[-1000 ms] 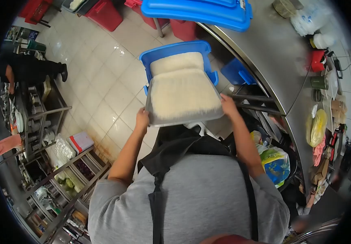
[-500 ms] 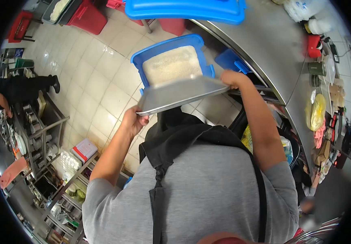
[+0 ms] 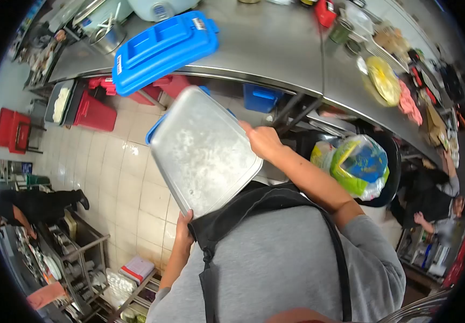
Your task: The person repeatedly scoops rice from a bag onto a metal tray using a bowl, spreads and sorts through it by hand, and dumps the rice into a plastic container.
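A rectangular metal tray (image 3: 205,156), its flat face marked with whitish smudges, is tilted in front of my body. My left hand (image 3: 184,226) grips its near left corner, with the fingers partly hidden. On the opposite edge, my right hand (image 3: 262,141) is closed around the rim. Behind the tray, only bits of a blue bin (image 3: 154,128) on the floor show, and its contents are hidden.
A blue lid (image 3: 165,51) lies on the steel counter (image 3: 248,46), overhanging its edge. Red bins (image 3: 95,110) stand below. To the right is a black bin with a plastic liner (image 3: 359,167). A person (image 3: 33,207) stands at left, another (image 3: 431,196) at right.
The tray has swung from above the blue bin's near edge to a steeper, turned pose, now covering most of the bin. My view has turned toward the counter, and both hands still hold the tray.
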`<state>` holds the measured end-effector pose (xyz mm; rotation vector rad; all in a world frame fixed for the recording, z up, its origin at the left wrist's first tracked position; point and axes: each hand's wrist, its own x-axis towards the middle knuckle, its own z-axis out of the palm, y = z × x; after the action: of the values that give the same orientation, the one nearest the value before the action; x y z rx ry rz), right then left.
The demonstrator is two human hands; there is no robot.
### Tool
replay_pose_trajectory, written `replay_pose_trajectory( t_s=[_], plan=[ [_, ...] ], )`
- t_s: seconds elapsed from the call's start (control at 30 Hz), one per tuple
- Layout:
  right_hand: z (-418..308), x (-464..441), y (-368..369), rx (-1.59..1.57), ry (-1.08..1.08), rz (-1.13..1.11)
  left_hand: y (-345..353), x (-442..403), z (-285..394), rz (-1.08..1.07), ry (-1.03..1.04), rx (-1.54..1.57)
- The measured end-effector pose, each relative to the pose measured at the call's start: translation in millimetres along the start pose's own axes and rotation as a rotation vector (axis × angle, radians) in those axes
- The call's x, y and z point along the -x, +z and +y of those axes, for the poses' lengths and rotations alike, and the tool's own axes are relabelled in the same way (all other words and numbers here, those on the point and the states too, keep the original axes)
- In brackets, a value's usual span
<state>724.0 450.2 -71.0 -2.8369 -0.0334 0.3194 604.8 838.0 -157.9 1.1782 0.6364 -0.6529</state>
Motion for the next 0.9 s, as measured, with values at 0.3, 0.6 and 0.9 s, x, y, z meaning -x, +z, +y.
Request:
replay_pose_trajectory(
  t_s=[0.3, 0.6, 0.9],
  plan=[
    [90, 191, 68, -0.58, 0.29, 0.722, 116, -5, -19, 0.129, 0.67, -0.254],
    [166, 186, -3, -0.555, 0.476, 0.894, 289, -117, 101, -0.148, 0.643, -0.309],
    [177, 318, 22, -0.043, 0.792, 0.128, 379, -229, 140, -0.335, 0.926, -0.771]
  ],
)
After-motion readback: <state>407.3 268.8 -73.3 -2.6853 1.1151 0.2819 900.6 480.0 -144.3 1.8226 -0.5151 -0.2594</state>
